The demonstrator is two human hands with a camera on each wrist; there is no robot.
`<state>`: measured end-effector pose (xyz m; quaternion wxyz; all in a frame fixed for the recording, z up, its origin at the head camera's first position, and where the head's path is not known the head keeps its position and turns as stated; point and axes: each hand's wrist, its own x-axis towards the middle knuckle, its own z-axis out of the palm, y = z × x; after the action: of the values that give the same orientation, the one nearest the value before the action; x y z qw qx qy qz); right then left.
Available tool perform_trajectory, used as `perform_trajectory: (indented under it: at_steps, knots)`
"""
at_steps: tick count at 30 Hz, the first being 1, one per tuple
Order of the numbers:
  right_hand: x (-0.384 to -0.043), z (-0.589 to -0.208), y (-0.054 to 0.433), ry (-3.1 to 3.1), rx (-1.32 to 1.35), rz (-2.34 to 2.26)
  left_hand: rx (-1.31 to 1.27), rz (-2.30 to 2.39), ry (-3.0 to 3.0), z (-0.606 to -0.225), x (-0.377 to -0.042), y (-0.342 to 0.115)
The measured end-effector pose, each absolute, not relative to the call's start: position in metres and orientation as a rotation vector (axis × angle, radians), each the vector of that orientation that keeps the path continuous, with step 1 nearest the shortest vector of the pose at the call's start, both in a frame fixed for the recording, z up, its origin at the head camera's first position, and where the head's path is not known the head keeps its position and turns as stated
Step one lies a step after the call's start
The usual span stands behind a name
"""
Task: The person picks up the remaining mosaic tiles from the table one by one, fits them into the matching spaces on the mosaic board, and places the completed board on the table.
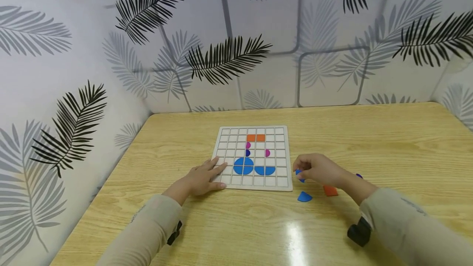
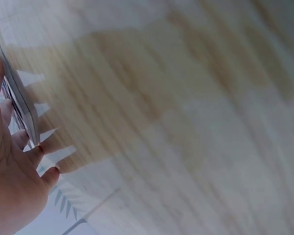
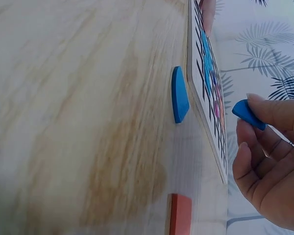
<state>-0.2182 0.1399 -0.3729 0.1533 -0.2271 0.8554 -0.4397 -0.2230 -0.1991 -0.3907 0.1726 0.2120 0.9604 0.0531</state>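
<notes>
A white grid board (image 1: pixel 281 171) lies on the table, with colored pieces in some of its cells. Its lower left corner is under the spread fingers of my left hand (image 1: pixel 202 177); the left wrist view shows those fingers along the board's edge. Just off the right side, my right hand (image 1: pixel 318 171) pinches a blue quarter-circle piece (image 3: pixel 247 113) between thumb and fingers, above the table. Below that hand lies another blue quarter-circle piece (image 1: pixel 304 196). An orange-red square piece (image 1: pixel 330 191) rests near the right wrist, partly covered by the forearm.
On the board, blue pieces form a circle (image 1: pixel 239 163) and a half circle (image 1: pixel 260 170). Farther up are orange squares (image 1: pixel 251 138), magenta pieces (image 1: pixel 267 153) and a dark blue one (image 1: pixel 248 153). A dark blue piece (image 1: pixel 359 175) shows beyond the right forearm. A leaf-patterned wall (image 1: pixel 266 77) stands behind.
</notes>
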Motion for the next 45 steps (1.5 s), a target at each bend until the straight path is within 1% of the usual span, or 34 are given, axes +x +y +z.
perform_trajectory:
  at_steps: [8,19,27,40,45]
  knots:
    - [-0.23,-0.378,0.125,2.495,-0.581,-1.286,0.595,0.146,2.735,-0.393,-0.223,-0.2]
    - [-0.245,-0.381,0.105,2.516,-0.605,-1.297,0.603,0.156,2.727,-0.392,-0.221,-0.199]
    - [-0.258,-0.385,0.091,2.597,-0.557,-1.275,0.596,0.151,2.723,-0.39,-0.221,-0.198]
    - [-0.268,-0.383,0.067,2.589,-0.5,-1.353,0.615,0.144,2.726,-0.389,-0.221,-0.199]
    - [-0.271,-0.384,0.06,2.594,-0.518,-1.331,0.617,0.14,2.725,-0.39,-0.222,-0.2]
